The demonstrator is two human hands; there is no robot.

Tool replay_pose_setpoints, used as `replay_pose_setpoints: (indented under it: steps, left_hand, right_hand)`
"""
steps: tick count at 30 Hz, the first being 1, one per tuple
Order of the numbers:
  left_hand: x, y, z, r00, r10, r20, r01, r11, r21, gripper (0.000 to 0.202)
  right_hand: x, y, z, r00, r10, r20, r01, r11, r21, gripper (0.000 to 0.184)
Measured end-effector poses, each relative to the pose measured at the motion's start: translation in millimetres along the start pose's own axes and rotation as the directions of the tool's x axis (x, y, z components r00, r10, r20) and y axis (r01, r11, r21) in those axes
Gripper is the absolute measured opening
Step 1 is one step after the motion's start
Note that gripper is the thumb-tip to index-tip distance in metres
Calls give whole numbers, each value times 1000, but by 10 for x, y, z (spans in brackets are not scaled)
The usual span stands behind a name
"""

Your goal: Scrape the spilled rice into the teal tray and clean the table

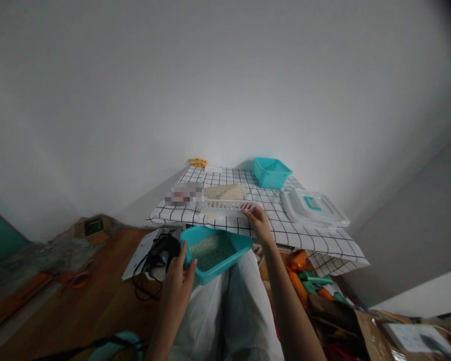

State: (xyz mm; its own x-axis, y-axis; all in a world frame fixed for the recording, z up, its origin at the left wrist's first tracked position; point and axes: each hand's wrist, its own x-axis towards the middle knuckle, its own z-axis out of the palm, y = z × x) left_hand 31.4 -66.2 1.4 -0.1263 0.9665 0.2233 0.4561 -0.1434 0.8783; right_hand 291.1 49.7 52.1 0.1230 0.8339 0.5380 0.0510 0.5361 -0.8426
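My left hand (180, 276) grips the near left rim of a teal plastic tub (214, 274), tilted just below the table's front edge over my lap. Pale fine grains (213, 250) cover the tub's bottom. My right hand (258, 220) pinches the right end of a white slotted plastic piece (227, 205) at the table's front. Directly behind that piece lies a heap of pale beige grains (224, 191) on the checked cloth. A few grains are scattered in front of it. Whether the slotted piece is a rack or a basket side, I cannot tell.
A second teal tub (272, 173) stands at the back right of the checked tablecloth (274, 213). Clear lids (311, 208) with a teal handle lie at the right. A yellow item (198, 162) sits at the back left. Below are black cables (145, 281) and orange bottles (298, 260).
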Motion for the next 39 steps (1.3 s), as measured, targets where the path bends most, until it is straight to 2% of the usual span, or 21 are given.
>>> replay_pose_setpoints:
  steps: [13,16,20,23,26,28,30,33,39]
  left_hand:
    - [-6,-6,-7,996,-48,73,47,999,22,71]
    - [-10,18,-11,996,-55,70,52,998,41,71]
    - [-12,31,-11,996,-63,70,61,997,37,70]
    - [-14,37,-12,995,-70,72,69,997,23,70]
    - [-16,45,-11,996,-61,58,61,998,8,69]
    - [-15,46,-8,998,-46,30,46,999,0,66]
    - [-10,38,-4,1000,-26,-1,26,1000,-4,63]
    - [3,14,1,1000,-6,-26,6,1000,-1,59]
    - [16,-22,4,999,-39,20,39,999,0,68]
  right_hand:
    - [-134,-63,-192,999,42,-1,-42,999,33,14]
    - [-131,-35,-230,999,39,-32,-37,998,46,15]
    - [41,120,-323,977,-12,-214,25,998,55,21]
    - [287,288,-473,918,-39,-394,47,999,10,24]
    - [545,446,-652,857,-32,-515,1,998,-61,27]
    - [693,528,-747,837,-16,-547,-48,994,-103,30]
    - [818,591,-805,839,2,-543,-90,987,-135,34]
    - [960,661,-830,867,27,-498,-128,977,-169,36]
    - [1053,736,-839,917,90,-389,-181,962,-205,36]
